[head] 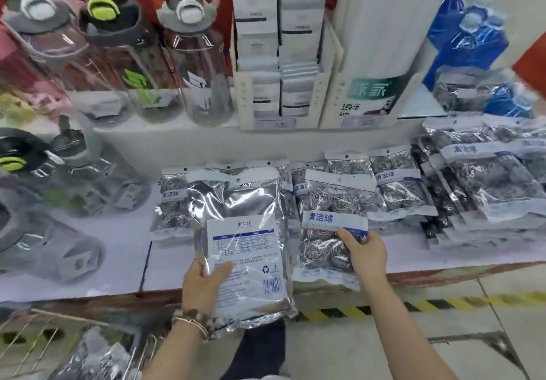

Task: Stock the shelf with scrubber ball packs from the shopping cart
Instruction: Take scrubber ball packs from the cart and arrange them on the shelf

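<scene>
Shop shelving fills the view, and its lower shelf [124, 249] is a flat white board at about waist level, edged in red-brown above a floor [443, 350] marked with a yellow-and-black stripe. Water bottles [204, 63] lean on the tier above, beside card boxes [280, 54] of white packets and some blue pouches [472, 40].

Rows of packs [487, 178] already lie overlapped on the shelf's right and back. The left hand [204, 279] holds a raised pack [242, 232] over the shelf's front edge, printed back toward the camera. Its thumb is clamped across the lower left corner and its fingers are hidden behind. The right hand [367, 254] grips the right edge of a front pack [328, 232] lying flat on the shelf, thumb on the blue-and-white label and fingers curled at the side.

More packs [94, 356] show in the wire shopping cart [44, 341] at lower left.

Handling, as a judgement: each pack is probably light, a glossy film bag round springy steel-wool balls. The film is slippery and crinkles, and the body is lumpy, not stiff. A pinch on the flat sealed margin or label band should hold better than a grip on the bulging middle. The contents seem hardy, though the film could snag or slide off its neighbours when laid overlapping. Free room lies on the shelf left of the front pack.
</scene>
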Demonstrator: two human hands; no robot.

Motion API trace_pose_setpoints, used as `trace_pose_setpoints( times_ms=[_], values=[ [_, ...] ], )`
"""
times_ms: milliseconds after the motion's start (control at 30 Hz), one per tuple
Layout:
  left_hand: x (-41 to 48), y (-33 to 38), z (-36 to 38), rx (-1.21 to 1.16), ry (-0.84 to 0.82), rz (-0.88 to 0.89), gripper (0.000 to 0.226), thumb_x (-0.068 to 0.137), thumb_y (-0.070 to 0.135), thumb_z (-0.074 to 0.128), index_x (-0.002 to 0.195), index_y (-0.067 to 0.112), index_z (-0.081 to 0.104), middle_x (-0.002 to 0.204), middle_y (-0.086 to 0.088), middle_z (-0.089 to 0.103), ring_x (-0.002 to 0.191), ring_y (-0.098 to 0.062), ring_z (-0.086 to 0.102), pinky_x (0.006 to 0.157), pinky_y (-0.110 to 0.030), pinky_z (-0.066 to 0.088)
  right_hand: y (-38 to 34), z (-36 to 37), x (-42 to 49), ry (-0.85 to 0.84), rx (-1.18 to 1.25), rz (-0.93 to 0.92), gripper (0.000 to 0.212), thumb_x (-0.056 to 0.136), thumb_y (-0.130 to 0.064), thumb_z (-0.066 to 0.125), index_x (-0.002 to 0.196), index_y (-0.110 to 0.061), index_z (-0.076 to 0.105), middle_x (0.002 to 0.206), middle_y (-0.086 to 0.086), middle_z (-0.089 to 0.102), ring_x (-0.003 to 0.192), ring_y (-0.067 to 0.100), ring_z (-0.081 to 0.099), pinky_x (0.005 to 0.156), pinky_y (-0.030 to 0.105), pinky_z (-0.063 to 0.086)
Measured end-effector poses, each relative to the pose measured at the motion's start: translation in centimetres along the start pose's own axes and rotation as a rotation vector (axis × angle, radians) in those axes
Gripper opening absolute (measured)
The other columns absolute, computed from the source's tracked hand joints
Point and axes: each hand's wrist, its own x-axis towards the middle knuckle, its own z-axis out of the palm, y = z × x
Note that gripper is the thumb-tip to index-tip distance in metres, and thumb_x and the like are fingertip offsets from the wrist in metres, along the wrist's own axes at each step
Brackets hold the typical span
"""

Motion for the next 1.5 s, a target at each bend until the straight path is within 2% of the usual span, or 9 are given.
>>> trace_pose_setpoints(
  times_ms=[133,233,333,467,567,733,1233,1367,1500],
  values=[
    [4.2,1.7,0.9,0.057,-0.018,0.013,0.027,0.076,0.014,0.072,0.100,0.010,0.061,0.093,-0.006,0.068,0.078,-0.019,0.064,0.066,-0.031,0.051,-2.5,2.1,3.6,-0.022,-0.021,0.010,0.028,0.082,-0.035,0.071,0.084,-0.013,0.054,0.069,0.004,0.056,0.060,0.020,0.050,0.049,0.028,0.036],
    [6.8,2.9,1.6,0.098,-0.014,-0.013,0.058,0.059,0.043,0.080,0.106,0.014,0.060,0.098,-0.010,0.067,0.089,-0.034,0.063,0.083,-0.050,0.051,-3.9,3.6,6.4,-0.013,-0.051,0.019,0.037,0.080,-0.037,0.072,0.096,-0.007,0.057,0.075,0.006,0.060,0.065,0.024,0.056,0.051,0.026,0.038],
    [9.2,2.7,2.1,0.153,-0.021,-0.066,0.091,0.037,0.066,0.078,0.110,0.015,0.057,0.103,-0.015,0.064,0.093,-0.040,0.060,0.080,-0.050,0.053,-4.8,4.6,8.8,0.012,-0.144,0.018,0.051,0.080,-0.038,0.072,0.111,-0.001,0.055,0.073,0.005,0.058,0.062,0.020,0.054,0.048,0.025,0.034],
    [10.0,4.4,3.0,0.178,-0.029,-0.128,0.063,0.066,0.038,0.077,0.115,0.013,0.048,0.105,0.000,0.058,0.090,-0.017,0.057,0.070,-0.030,0.050,-5.4,5.4,11.4,-0.030,-0.226,0.018,0.033,0.083,-0.035,0.070,0.099,-0.012,0.051,0.064,0.001,0.054,0.052,0.014,0.047,0.047,0.026,0.036],
    [10.9,4.1,3.6,0.186,-0.027,-0.166,0.065,0.066,0.035,0.075,0.119,0.010,0.050,0.104,-0.008,0.061,0.088,-0.026,0.063,0.069,-0.039,0.055,-5.3,6.2,13.2,-0.063,-0.315,0.034,0.040,0.081,-0.043,0.070,0.095,-0.009,0.053,0.070,0.003,0.059,0.058,0.018,0.057,0.051,0.025,0.042],
    [11.5,4.0,4.7,0.168,-0.009,-0.197,0.024,0.075,0.022,0.071,0.090,0.016,0.053,0.089,-0.012,0.066,0.071,-0.026,0.067,0.063,-0.038,0.055,-4.7,7.6,15.0,-0.118,-0.381,0.041,0.036,0.081,-0.041,0.070,0.094,-0.011,0.055,0.079,0.005,0.063,0.062,0.014,0.054,0.052,0.023,0.040],
    [11.4,5.0,6.6,0.067,-0.074,-0.243,0.027,0.075,0.019,0.071,0.093,0.017,0.051,0.087,-0.011,0.067,0.072,-0.033,0.067,0.067,-0.043,0.056,-3.2,7.8,16.2,-0.053,-0.390,-0.079,0.044,0.084,-0.026,0.069,0.123,-0.010,0.054,0.104,0.007,0.061,0.093,0.025,0.060,0.077,0.038,0.052],
    [11.3,5.1,7.2,0.054,-0.149,-0.236,0.022,0.077,0.015,0.070,0.091,0.012,0.054,0.086,-0.011,0.068,0.067,-0.026,0.068,0.057,-0.035,0.056,-2.8,6.2,12.9,-0.055,-0.402,-0.099,0.035,0.089,-0.019,0.064,0.121,-0.007,0.057,0.102,0.007,0.060,0.081,0.018,0.054,0.074,0.030,0.044],
    [11.3,4.7,8.1,0.063,-0.253,-0.255,0.025,0.076,0.014,0.069,0.097,0.008,0.056,0.086,-0.011,0.070,0.064,-0.024,0.069,0.053,-0.031,0.055,-1.3,5.4,7.4,-0.247,-0.091,0.062,0.031,0.092,-0.018,0.060,0.121,-0.018,0.049,0.109,-0.003,0.057,0.102,0.015,0.055,0.083,0.023,0.041]
  ],
)
